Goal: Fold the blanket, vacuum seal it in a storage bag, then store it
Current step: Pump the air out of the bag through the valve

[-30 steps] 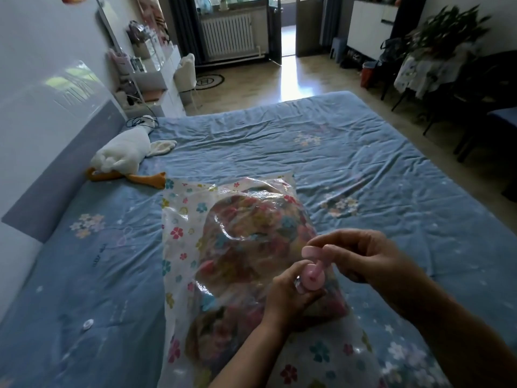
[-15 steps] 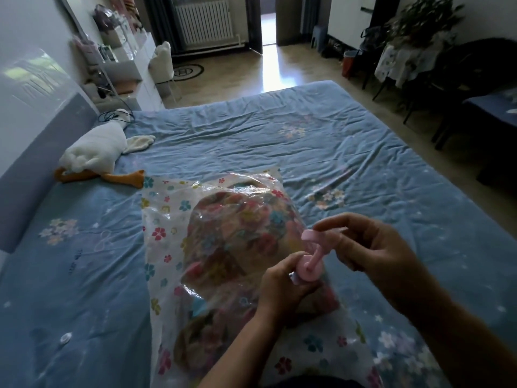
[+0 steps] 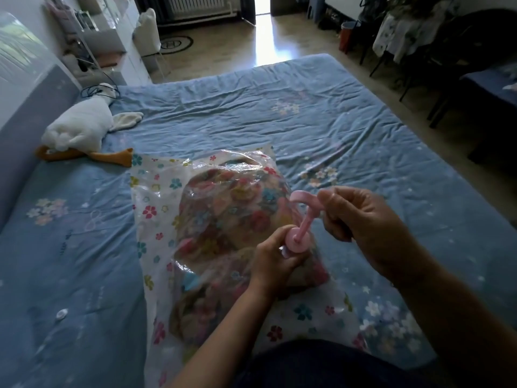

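Right now the bag (image 3: 156, 219), clear plastic printed with small flowers, is lying flat on the bed (image 3: 307, 113), running from the near edge toward the middle, and the blanket (image 3: 223, 217), a flowery bundle, is sitting inside it, filling its middle and right part. A pink pump (image 3: 298, 233) is standing on the right side of the bag over the blanket, its rod tilting up and to the right to a curved handle. The left hand (image 3: 275, 261) is curling round the pump's round base, gripping it against the plastic. The right hand (image 3: 355, 217) is pinching the handle end of the rod, fingers bent in tight. At the far left a white plush goose (image 3: 81, 127) with orange feet is lying on the bed by the headboard (image 3: 25, 113). A small white disc (image 3: 61, 313) is resting on the sheet at near left, well apart from the bag
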Demonstrator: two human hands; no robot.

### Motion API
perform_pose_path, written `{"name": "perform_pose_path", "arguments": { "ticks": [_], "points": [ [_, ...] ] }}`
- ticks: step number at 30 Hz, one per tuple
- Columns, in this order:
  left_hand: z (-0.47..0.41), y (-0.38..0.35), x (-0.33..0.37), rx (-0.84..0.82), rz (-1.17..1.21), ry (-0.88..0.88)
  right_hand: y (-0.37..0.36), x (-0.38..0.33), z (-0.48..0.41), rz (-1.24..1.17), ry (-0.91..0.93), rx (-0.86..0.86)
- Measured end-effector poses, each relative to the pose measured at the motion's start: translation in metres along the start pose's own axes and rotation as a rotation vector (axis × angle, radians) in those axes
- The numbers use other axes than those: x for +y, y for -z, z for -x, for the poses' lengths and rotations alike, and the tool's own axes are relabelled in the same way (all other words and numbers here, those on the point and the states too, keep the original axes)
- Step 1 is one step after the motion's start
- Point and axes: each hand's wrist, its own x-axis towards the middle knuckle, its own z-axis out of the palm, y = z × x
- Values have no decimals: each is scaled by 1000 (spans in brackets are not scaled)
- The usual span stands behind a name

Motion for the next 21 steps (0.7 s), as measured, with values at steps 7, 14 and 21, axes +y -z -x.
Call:
{"name": "perform_pose_path", "arguments": {
  "ticks": [7, 14, 21],
  "points": [
    [5, -1, 10, 14, -19, -33, 9, 47, 2, 483, -258, -147],
    [7, -4, 2, 18, -46, -32, 17, -16, 1, 224, -7, -250],
    [8, -6, 10, 1, 2, -9, 10, 80, 10, 366, -205, 18]
  ]
}}
